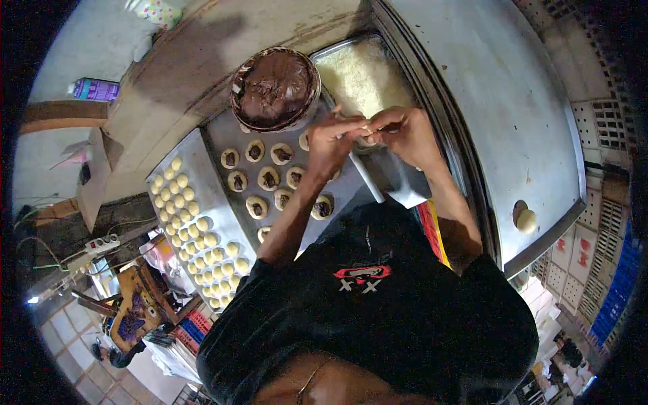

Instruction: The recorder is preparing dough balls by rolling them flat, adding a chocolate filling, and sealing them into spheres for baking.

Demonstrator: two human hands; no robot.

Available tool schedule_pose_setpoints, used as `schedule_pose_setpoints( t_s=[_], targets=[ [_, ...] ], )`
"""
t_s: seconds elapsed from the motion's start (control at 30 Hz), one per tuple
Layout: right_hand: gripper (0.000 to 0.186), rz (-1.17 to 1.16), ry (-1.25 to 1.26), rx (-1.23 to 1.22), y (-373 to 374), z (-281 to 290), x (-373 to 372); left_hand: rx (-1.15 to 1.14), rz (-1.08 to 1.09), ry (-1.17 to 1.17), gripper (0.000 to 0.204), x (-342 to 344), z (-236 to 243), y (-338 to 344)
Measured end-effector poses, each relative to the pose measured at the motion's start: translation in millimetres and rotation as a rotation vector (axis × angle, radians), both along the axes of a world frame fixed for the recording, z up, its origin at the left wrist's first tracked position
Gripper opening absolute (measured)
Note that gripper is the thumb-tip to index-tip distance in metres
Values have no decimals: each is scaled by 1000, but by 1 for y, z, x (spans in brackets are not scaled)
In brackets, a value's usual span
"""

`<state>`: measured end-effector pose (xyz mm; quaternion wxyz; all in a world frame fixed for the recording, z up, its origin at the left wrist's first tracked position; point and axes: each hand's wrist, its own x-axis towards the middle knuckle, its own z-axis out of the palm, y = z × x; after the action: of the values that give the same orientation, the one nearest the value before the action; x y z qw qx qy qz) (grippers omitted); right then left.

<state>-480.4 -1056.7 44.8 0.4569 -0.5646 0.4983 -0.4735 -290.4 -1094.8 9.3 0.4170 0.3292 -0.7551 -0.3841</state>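
My left hand (334, 138) and my right hand (401, 135) meet with fingers pinched on a small piece of pale dough (366, 127), partly hidden by my fingertips. They are over the near part of a metal tray of pale flour or crumbs (354, 71). Left of them is a round container of thick chocolate filling (273, 84). Below it, flattened dough rounds (268, 177) with dark filling lie on a metal sheet (236, 131).
A tray of several dough balls (190, 158) is at the left. A raised metal edge (442, 101) borders a broad steel surface on the right, with a lone dough ball (526, 221). A bottle (94, 89) and power strip (101, 244) are at far left.
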Motion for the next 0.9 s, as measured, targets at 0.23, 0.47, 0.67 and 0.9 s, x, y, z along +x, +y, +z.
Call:
schedule_pose_setpoints(
  t_s=[0.23,0.47,0.67,0.9],
  targets=[
    [23,-124,258,93,23,22,13,398,115,252,40,-18,1,53],
    [20,-278,245,-120,62,52,36,181,86,403,49,-21,35,78],
    [13,-368,344,-236,96,67,42,533,136,919,36,-33,18,111],
    [15,-206,573,-249,146,63,45,1265,-109,640,44,-18,20,120]
  ],
)
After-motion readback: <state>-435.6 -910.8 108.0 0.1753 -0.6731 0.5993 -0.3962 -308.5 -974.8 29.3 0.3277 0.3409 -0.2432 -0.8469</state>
